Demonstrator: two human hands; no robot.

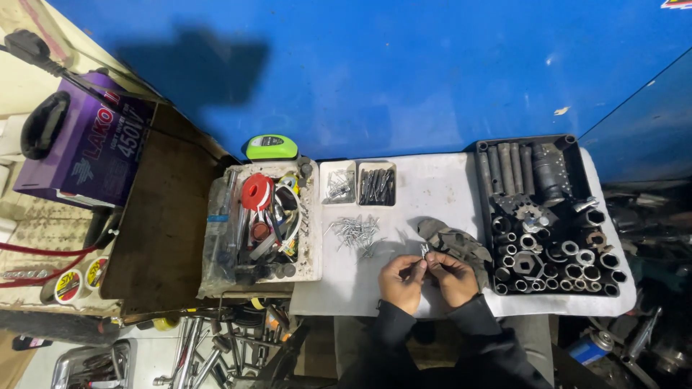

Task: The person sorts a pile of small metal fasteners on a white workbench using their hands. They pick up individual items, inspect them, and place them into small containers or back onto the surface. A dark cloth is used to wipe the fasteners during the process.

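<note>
My left hand (401, 280) and my right hand (452, 277) meet over the front of a white tabletop (432, 189), both pinching a small shiny metal fastener (424, 251) held up between the fingertips. A loose pile of silver screws (353, 232) lies on the white surface just left of my hands. Behind my right hand rests a dirty grey work glove (454, 241). Two small white bins stand at the back: one with silver screws (339, 185), one with dark screws (377, 186).
A black case of sockets and extension bars (551, 216) fills the right side. A white tray of mixed tools with a red tape roll (256, 192) sits left. Further left are a green tape measure (271, 147), a brown board, a purple box. Wrenches lie on the floor below.
</note>
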